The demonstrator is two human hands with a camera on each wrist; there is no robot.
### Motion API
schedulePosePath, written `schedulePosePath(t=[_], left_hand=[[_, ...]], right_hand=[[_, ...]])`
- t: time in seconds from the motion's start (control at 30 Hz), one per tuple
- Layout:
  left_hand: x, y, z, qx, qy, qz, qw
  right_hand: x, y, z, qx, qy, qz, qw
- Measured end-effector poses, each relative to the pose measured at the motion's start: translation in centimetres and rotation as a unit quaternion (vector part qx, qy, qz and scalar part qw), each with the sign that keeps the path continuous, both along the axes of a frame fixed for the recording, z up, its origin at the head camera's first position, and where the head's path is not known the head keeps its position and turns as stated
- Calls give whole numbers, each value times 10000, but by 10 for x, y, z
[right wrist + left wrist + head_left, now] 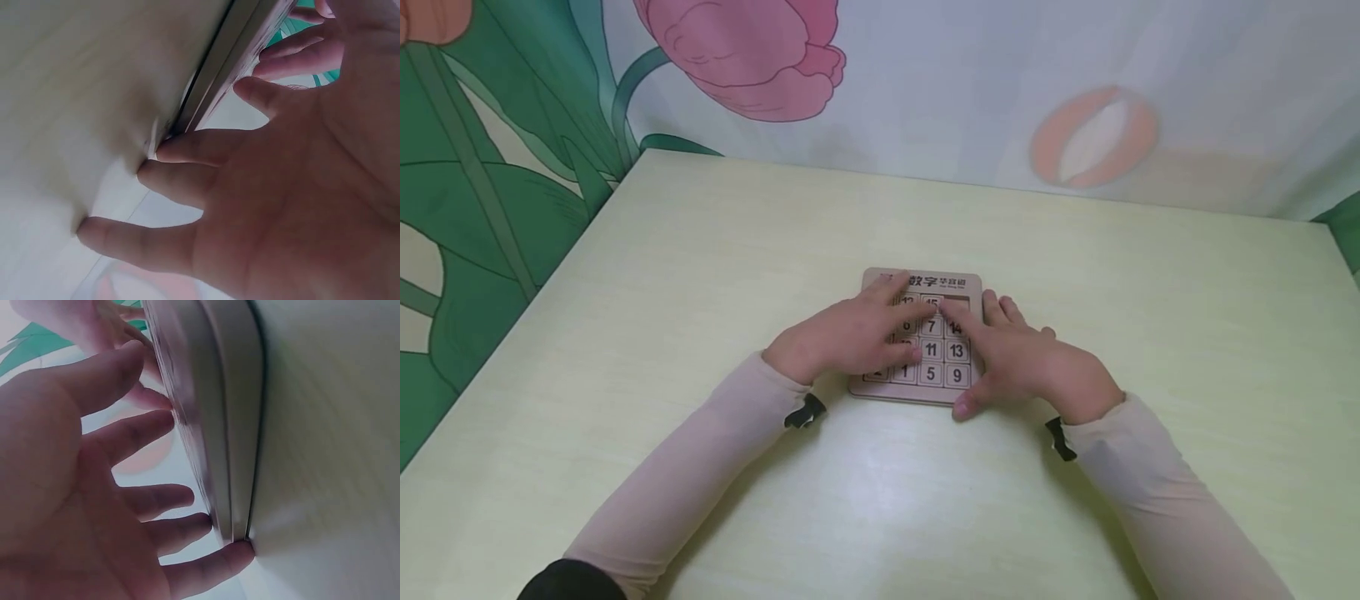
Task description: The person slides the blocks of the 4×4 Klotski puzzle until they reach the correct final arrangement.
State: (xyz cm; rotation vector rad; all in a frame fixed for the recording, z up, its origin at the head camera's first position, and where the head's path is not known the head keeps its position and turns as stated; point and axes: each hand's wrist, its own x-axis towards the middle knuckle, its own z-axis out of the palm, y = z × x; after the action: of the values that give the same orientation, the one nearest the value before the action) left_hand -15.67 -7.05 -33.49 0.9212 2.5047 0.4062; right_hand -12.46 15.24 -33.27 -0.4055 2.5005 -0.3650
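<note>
A wooden number sliding puzzle (902, 395) lies flat on the table, with numbered square tiles and a tile-free slot at the grid's top right. Over its left part is my left hand (857, 333), fingers spread and index fingertip by the 15 tile (931, 301). My right hand (1018, 354) is at the puzzle's right side. Its index finger reaches over the frame towards the 15 and 14 tiles, while its thumb lies by the lower right corner. In the right wrist view, other fingertips (94, 234) touch the tabletop beside the puzzle. Several left-column tiles are hidden.
The pale table (700, 225) extends around the puzzle on all sides. Behind it hangs a light curtain (940, 92) printed with flowers and leaves. Black straps (805, 412) show at both wrists.
</note>
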Motion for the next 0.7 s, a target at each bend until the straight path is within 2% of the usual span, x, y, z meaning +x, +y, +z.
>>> schedulePosePath(t=[0.17, 0.7], left_hand=[[1, 0, -1, -235, -41, 35, 9997], [1, 1, -3, -395, 85, -27, 9992]], right_hand=[[2, -1, 1, -100, 100, -32, 9999], [4, -2, 4, -56, 81, 17, 10000]])
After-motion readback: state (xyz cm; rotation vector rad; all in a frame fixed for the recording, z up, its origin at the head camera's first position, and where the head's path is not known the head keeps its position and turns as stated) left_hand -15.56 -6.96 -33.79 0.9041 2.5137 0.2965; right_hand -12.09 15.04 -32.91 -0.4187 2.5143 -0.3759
